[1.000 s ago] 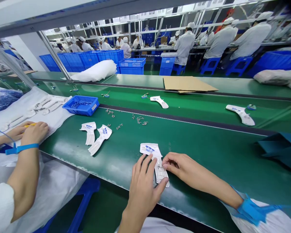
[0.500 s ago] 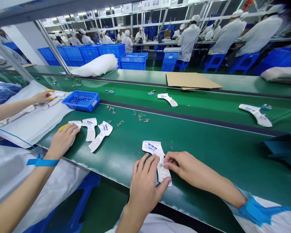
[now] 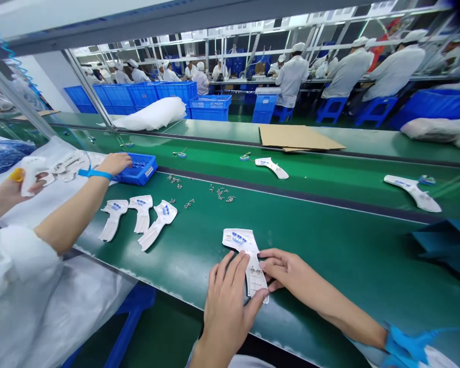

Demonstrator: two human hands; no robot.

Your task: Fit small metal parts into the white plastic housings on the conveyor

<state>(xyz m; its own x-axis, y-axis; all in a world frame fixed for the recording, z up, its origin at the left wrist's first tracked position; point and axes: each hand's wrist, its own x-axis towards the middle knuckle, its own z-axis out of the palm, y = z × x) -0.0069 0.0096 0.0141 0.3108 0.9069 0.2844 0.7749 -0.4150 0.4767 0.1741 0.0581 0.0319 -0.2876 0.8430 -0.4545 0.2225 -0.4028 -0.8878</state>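
A white plastic shell half [image 3: 256, 280] with blue parts in its wide head lies on the green bench in front of me. My left hand [image 3: 230, 301] rests over its left edge, fingertips on the shell and thumb by its lower end. Against the right edge is my right hand [image 3: 285, 271], its fingers bent and touching the shell near small metal pieces in the handle. Both hands hold the shell between them. Small metal parts [image 3: 220, 192] lie in loose groups farther up the bench.
Three similar shells [image 3: 163, 217] lie to the left. A co-worker's hand [image 3: 117, 162] reaches into a blue bin [image 3: 145, 171]; the other holds a white part. The belt [image 3: 329, 189] behind carries shells and small wired parts. Cardboard [image 3: 299, 137] lies beyond.
The co-worker's hand has left the shells for the blue bin, and the other has lifted a white part. My right fingers have shifted slightly along the shell's edge. The view has moved a little.
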